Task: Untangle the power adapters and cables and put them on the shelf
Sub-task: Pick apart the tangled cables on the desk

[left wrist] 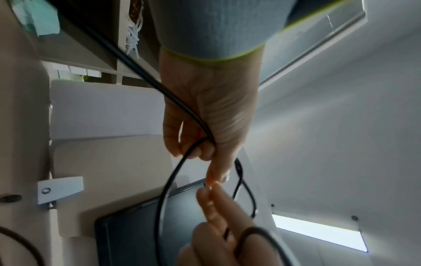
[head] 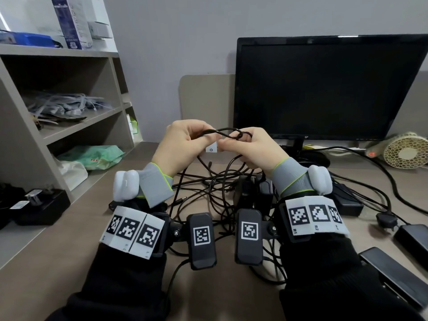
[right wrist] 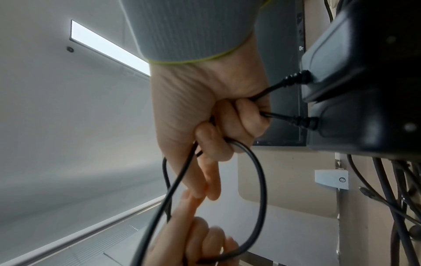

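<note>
A thin black cable (head: 225,132) forms a knotted loop in the air above the desk, and both hands hold it. My left hand (head: 199,139) grips one side of the loop, its fingers curled round the cable (left wrist: 175,171). My right hand (head: 232,143) grips the other side with several strands (right wrist: 259,180) in its fist; its fingertips touch the left hand's. Below lies a tangle of black cables (head: 213,193) with black power adapters (head: 245,193). Two adapter bodies (right wrist: 364,81) show close beside the right hand. The grey shelf (head: 83,125) stands to the left.
A dark monitor (head: 324,89) stands behind the hands. A small round fan (head: 404,151) sits at far right. More adapters (head: 347,201) and a flat black device (head: 393,274) lie on the right. The shelf holds bags of ties (head: 64,107), a green bag (head: 99,156) and black adapters (head: 39,205).
</note>
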A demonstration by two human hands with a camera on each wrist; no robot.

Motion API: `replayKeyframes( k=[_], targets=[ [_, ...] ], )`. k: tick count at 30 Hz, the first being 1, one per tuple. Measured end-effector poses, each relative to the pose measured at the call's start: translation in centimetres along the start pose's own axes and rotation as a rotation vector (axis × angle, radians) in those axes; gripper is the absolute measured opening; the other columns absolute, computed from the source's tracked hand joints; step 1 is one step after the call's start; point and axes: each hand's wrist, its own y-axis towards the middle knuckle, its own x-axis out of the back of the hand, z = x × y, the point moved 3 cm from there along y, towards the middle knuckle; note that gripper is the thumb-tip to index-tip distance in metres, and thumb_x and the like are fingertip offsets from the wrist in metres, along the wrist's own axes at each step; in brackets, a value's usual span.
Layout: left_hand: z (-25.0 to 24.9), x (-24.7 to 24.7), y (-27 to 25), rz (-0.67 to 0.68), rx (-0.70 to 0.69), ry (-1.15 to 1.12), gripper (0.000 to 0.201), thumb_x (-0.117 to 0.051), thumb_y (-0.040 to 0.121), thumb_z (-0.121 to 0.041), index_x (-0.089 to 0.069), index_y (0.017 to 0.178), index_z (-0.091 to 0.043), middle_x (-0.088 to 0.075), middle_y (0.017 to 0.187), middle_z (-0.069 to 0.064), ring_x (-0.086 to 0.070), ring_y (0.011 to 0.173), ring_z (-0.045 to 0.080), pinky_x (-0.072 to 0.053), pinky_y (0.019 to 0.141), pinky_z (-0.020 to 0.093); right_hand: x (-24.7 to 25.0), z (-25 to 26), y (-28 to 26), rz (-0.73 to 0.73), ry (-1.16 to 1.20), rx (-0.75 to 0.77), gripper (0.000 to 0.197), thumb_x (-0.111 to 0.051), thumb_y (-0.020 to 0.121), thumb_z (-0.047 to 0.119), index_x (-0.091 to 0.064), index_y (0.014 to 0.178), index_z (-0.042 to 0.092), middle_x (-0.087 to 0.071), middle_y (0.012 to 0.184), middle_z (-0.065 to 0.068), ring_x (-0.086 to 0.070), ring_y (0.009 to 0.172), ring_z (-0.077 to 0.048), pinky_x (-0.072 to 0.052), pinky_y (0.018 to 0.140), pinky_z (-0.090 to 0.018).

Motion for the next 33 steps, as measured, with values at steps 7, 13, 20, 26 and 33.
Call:
replayKeyframes(
  k=[7, 13, 20, 26, 33],
  targets=[
    [-1.3, 0.2, -0.4, 0.077, 0.071, -0.028, 0.020, -0.053, 0.075, -0.022, -0.072, 0.079, -0.022, -0.063, 0.059, -0.006, -0.053, 0.062, 0.010, -0.042, 0.053, 0.017, 1.5, -1.0, 0.3, -0.166, 0.057, -0.082, 0.021, -0.060, 0.090, 0.020, -0.066, 0.072, 0.011, -0.034, 0.037, 0.014, -0.024, 0.035, -0.002, -0.018, 0.034, -0.016],
    [-1.3, -0.4, -0.5, 0.106, 0.027, 0.014, 0.005, -0.073, 0.073, -0.024, -0.073, 0.078, -0.023, -0.072, 0.077, 0.010, -0.063, 0.060, 0.009, -0.045, 0.046, 0.018, 1.1, -0.9, 0.3, -0.024, 0.066, -0.089, 0.015, -0.063, 0.086, 0.023, -0.066, 0.073, 0.019, -0.034, 0.052, 0.008, -0.027, 0.037, -0.002, -0.018, 0.036, -0.017],
    [-0.3, 0.1, -0.4, -0.111, 0.029, 0.041, 0.016, -0.082, 0.070, -0.018, -0.068, 0.068, -0.011, -0.070, 0.069, 0.011, -0.062, 0.058, 0.013, -0.053, 0.050, 0.028, -0.6, 0.0, 0.1, 0.040, -0.045, 0.049, 0.017, -0.073, 0.080, 0.013, -0.068, 0.084, -0.002, -0.035, 0.046, 0.013, -0.029, 0.043, -0.002, -0.024, 0.044, -0.016],
    [-0.2, 1.0, 0.1, -0.139, 0.001, -0.007, 0.015, -0.068, 0.084, -0.007, -0.062, 0.071, -0.011, -0.059, 0.053, -0.011, -0.050, 0.049, 0.002, -0.048, 0.050, 0.019, -0.1, -0.5, 0.6, -0.123, -0.058, 0.024, 0.023, -0.065, 0.076, 0.013, -0.054, 0.058, 0.004, -0.039, 0.053, 0.006, -0.035, 0.055, -0.008, -0.030, 0.055, -0.022],
    [-0.1, 0.4, 0.1, -0.079, -0.018, 0.037, 0.011, -0.068, 0.070, -0.022, -0.066, 0.069, -0.011, -0.059, 0.060, 0.003, -0.048, 0.056, 0.011, -0.042, 0.053, 0.024, -0.5, 0.4, 0.1, -0.071, 0.086, 0.040, 0.012, -0.066, 0.086, 0.011, -0.063, 0.075, 0.011, -0.045, 0.039, 0.017, -0.041, 0.037, 0.004, -0.027, 0.038, -0.006]
  ],
)
